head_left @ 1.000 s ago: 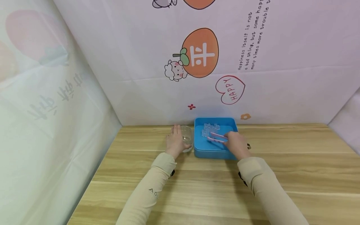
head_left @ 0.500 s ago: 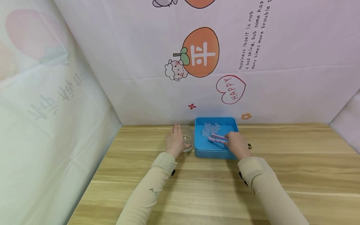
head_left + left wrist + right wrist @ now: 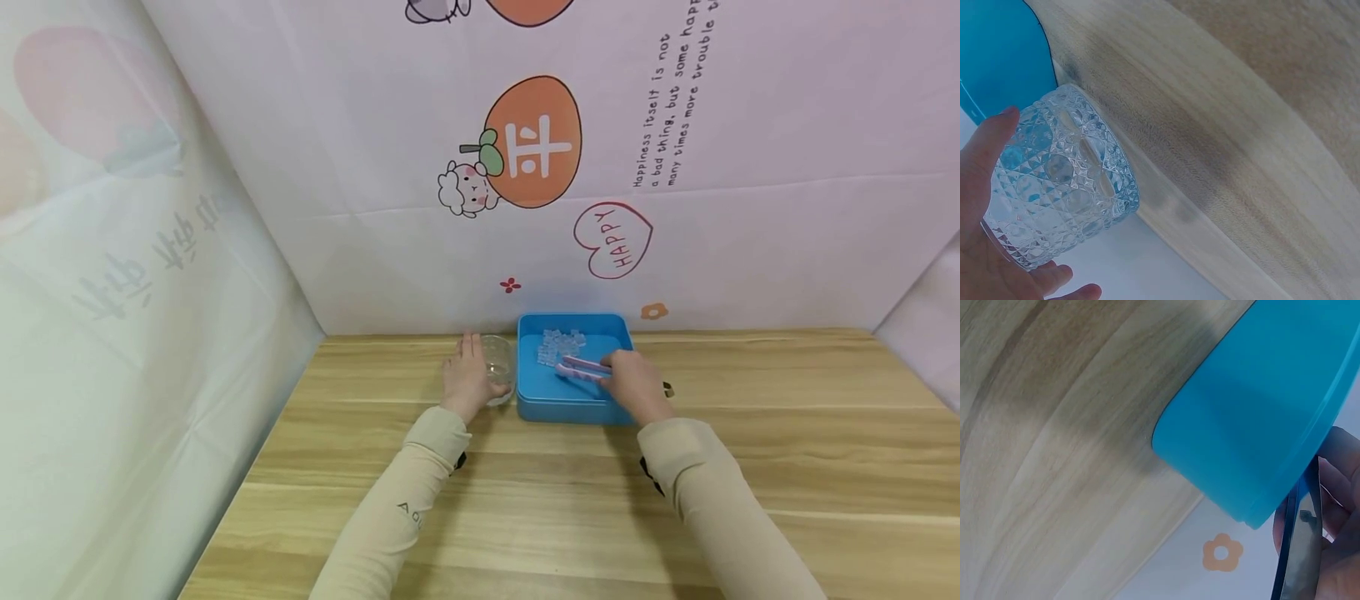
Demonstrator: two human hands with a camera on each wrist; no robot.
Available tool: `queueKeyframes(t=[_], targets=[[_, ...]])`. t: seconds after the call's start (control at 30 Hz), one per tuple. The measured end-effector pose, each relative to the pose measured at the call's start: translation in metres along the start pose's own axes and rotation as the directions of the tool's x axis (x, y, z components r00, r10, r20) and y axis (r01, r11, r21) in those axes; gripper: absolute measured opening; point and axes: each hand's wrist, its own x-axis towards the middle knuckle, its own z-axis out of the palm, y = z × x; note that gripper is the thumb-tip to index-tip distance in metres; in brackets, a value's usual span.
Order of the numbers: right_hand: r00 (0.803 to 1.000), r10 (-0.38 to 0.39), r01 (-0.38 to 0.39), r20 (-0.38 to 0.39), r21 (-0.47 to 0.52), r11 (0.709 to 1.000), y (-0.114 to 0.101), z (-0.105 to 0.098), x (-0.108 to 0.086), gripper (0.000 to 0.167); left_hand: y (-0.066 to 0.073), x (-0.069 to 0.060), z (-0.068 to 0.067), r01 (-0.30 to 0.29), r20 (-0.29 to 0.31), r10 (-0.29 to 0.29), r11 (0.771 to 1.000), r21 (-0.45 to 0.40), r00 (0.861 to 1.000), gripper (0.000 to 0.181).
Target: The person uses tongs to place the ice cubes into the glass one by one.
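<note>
Left grip (image 3: 465, 380) is cupping a clear faceted cup (image 3: 1066, 181), right grip (image 3: 633, 382) pinching pink tongs (image 3: 579, 374); clear cubes (image 3: 559, 343) are remaining, ten o'clock in blue rectangular box (image 3: 570, 410).

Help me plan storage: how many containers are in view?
2: the clear faceted cup gripped by the left hand, and the blue box just right of the cup. No others show.

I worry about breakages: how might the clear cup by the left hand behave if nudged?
The clear cup looks stiff and, if glass, could chip or crack. Its diamond-patterned wall probably gives the left hand some grip. Standing upright on the tabletop, broad for its height, it seems likelier to slide than tip.
</note>
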Motion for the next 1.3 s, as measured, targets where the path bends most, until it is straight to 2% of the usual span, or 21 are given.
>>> queueKeyframes(t=[0.3,0.6,0.77,1.2,1.3], targets=[[1.0,0.012,-0.011,-0.02,0.039,0.999,0.004,-0.007,-0.002,0.033,-0.001,-0.001,0.001,0.007,0.002,-0.007,1.0,0.009,1.0,0.109],[0.995,-0.027,0.03,-0.1,0.031,0.999,0.004,-0.016,-0.001,0.034,-0.002,-0.001,0.001,0.012,0.019,-0.013,1.0,0.011,1.0,0.109],[0.994,-0.032,0.036,-0.108,0.032,0.999,-0.007,-0.022,-0.001,0.035,-0.002,-0.001,0.001,0.008,0.01,-0.008,1.0,0.01,1.0,0.109],[0.987,-0.108,0.121,-0.121,0.106,0.987,-0.041,-0.024,-0.005,0.037,0.0,0.001,0.001,0.003,0.024,-0.001,0.998,-0.061,1.0,0.116],[0.985,-0.123,0.136,-0.124,0.104,0.985,-0.046,-0.022,-0.006,0.035,-0.002,0.002,0.004,-0.013,0.001,0.013,0.998,-0.055,1.0,0.118]])
